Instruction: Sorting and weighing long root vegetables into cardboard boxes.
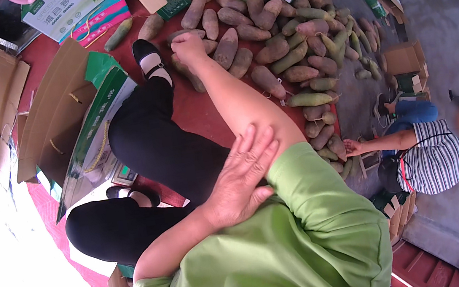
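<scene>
My left hand point(243, 178) lies across my right arm near the elbow, fingers stretched out flat. My right hand point(189, 49) reaches forward with curled fingers, next to a muddy pinkish radish point(185, 32) that shows just past the knuckles. What the fingers hold, if anything, is hidden. Another long radish point(187, 73) lies just under the wrist. To the right spreads a large heap of green and reddish-brown radishes point(290, 62) on a red surface point(194, 110).
An open carton with rope handles point(96, 125) stands left of my legs, by a small scale point(124, 175). Printed cartons point(80, 14) line the far side. At right a seated person point(433, 156) in a striped shirt touches a radish point(336, 147) at the heap's edge.
</scene>
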Demonstrator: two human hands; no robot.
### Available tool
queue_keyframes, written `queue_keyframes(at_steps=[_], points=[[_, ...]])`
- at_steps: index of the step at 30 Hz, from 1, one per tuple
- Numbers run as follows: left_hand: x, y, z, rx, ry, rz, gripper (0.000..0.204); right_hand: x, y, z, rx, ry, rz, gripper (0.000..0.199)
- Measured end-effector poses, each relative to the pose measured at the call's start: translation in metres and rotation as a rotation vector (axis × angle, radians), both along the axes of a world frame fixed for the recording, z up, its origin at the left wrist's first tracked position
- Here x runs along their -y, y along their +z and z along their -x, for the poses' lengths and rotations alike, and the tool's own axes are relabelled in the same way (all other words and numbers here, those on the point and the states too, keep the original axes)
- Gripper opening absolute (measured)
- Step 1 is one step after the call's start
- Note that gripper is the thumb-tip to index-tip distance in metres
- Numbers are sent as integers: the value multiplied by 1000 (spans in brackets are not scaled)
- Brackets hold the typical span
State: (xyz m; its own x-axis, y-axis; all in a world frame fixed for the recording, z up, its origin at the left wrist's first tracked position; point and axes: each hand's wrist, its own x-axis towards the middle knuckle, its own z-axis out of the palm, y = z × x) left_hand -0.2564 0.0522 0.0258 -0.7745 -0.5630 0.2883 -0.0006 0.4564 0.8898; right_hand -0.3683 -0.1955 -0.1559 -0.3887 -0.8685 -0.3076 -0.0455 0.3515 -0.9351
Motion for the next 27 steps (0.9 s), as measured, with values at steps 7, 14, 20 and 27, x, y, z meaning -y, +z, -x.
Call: queue_keyframes(at_steps=[7, 14, 20, 27], points=[[3, 7, -2, -87, -120, 21, 75, -3, 25, -27, -404, 200, 204, 18], [52, 3, 2, 4, -21, 41, 63, -8, 8, -31, -437, 105, 111, 16], [83, -16, 22, 222, 266, 93, 57, -19, -45, -23, -136, 12, -79, 21], [16, 26, 19, 21, -145, 119, 59, -50, -22, -29, -386, 161, -58, 19]])
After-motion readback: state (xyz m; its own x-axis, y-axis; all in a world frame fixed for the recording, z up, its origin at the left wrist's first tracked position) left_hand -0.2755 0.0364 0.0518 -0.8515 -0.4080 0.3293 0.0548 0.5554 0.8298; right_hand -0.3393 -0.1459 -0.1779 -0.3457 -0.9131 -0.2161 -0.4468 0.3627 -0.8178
